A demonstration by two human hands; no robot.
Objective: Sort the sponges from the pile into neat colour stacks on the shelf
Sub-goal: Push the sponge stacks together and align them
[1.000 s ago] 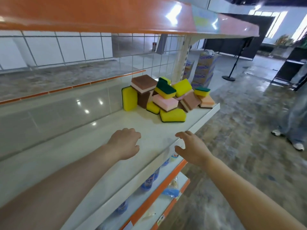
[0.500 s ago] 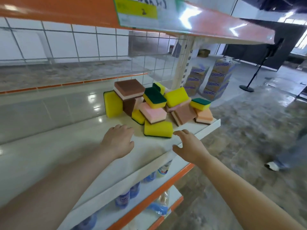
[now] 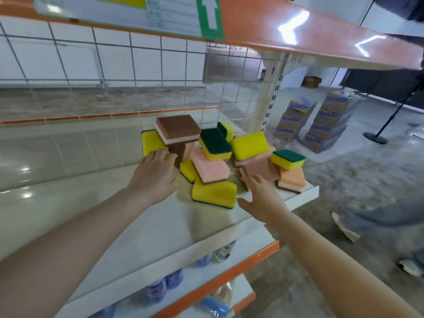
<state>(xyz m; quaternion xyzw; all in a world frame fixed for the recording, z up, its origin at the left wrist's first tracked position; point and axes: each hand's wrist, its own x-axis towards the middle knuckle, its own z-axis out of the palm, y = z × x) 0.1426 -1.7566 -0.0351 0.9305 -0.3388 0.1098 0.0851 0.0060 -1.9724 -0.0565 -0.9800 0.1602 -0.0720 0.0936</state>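
Observation:
A loose pile of sponges lies at the right end of the white shelf (image 3: 128, 230). It holds yellow-and-green ones, a brown-topped one (image 3: 177, 128) and pink ones (image 3: 210, 167). One yellow sponge (image 3: 214, 195) lies nearest to me at the front. Another yellow sponge (image 3: 150, 141) stands on edge at the pile's left. My left hand (image 3: 156, 175) reaches to that upright sponge, fingertips at its lower edge, fingers slightly bent. My right hand (image 3: 261, 198) hovers with spread fingers just right of the front sponge, holding nothing.
An orange shelf (image 3: 298, 31) with a sign hangs overhead. A wire grid backs the shelf. Bottles (image 3: 158, 290) stand on the lower shelf. Stacked cartons (image 3: 321, 125) sit on the floor behind, and a person's legs (image 3: 378, 216) pass at the right.
Both hands have moved forward along the shelf to the pile. The left one now reaches the upright yellow sponge, the right one is beside the front yellow sponge.

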